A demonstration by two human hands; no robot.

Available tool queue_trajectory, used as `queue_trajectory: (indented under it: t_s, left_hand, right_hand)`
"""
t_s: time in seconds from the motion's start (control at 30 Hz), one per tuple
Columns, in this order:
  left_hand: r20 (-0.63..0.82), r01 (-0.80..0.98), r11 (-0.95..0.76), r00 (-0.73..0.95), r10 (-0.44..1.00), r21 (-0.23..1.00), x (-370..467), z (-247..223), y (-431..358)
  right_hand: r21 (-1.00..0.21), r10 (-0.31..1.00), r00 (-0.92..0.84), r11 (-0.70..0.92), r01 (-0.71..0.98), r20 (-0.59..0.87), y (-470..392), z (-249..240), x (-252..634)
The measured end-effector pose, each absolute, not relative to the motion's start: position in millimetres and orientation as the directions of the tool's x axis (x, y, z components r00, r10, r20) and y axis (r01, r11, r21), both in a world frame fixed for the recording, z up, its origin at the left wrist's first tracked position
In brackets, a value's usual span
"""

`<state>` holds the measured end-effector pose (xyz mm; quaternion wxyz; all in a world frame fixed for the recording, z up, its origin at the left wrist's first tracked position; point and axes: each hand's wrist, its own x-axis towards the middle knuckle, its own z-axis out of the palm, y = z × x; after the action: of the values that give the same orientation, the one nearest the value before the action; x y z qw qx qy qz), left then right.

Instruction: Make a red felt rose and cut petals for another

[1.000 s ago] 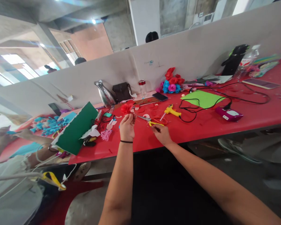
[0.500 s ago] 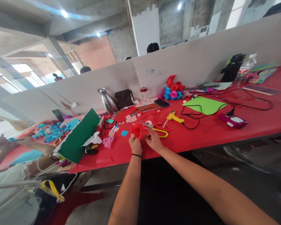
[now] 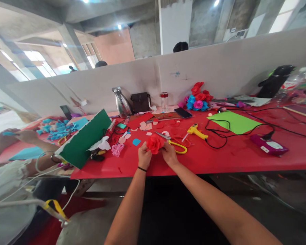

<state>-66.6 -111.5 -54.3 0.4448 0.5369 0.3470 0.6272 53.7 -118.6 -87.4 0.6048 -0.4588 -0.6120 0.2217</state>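
red flower: the red flower (image 3: 155, 144) is up between the two hands, over the near part of the red table (image 3: 206, 161); its layered petals are spread in a full, rounded head
left hand: the left hand (image 3: 145, 154) pinches the flower at its left edge
right hand: the right hand (image 3: 170, 154) has its fingertips at the flower's right edge; they are partly hidden, so i cannot tell whether they pinch or only touch
done: the bloom looks mostly formed, in my judgement; no stem can be made out
left: pale pink pieces (image 3: 146, 126) and a blue piece (image 3: 136, 142) lie loose; whether the bloom lacks any petals cannot be told
tools: the scissors (image 3: 186, 149) lie just beside the right hand; the yellow glue gun (image 3: 199, 132) lies beyond them, in neither hand
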Motion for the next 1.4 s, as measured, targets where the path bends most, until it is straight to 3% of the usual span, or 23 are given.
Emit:
queue_trajectory:
  t_s: [0.33,0.63,0.87,1.4]
  left_hand:
    - [0.399,-0.208,-0.395,-0.025,0.917,0.895,-66.0,-59.9,-109.3]
    - [0.130,-0.458,-0.248,-0.275,0.953,0.853,-50.8,-57.2,-105.7]
    - [0.071,-0.503,-0.195,-0.256,0.964,0.842,-49.9,-62.2,-97.7]
    - [0.358,-0.278,-0.409,-0.217,0.908,0.869,-50.1,-66.6,-114.4]
  right_hand:
    - [-0.828,0.857,0.090,0.455,0.329,0.507,-116.8,-85.3,51.8]
    - [-0.795,0.826,0.105,0.486,0.363,0.554,-123.9,-75.1,49.8]
    - [-0.778,0.798,0.126,0.520,0.352,0.590,-121.2,-77.6,46.5]
    - [-0.803,0.782,0.221,0.510,0.309,0.582,-125.2,-77.0,50.6]
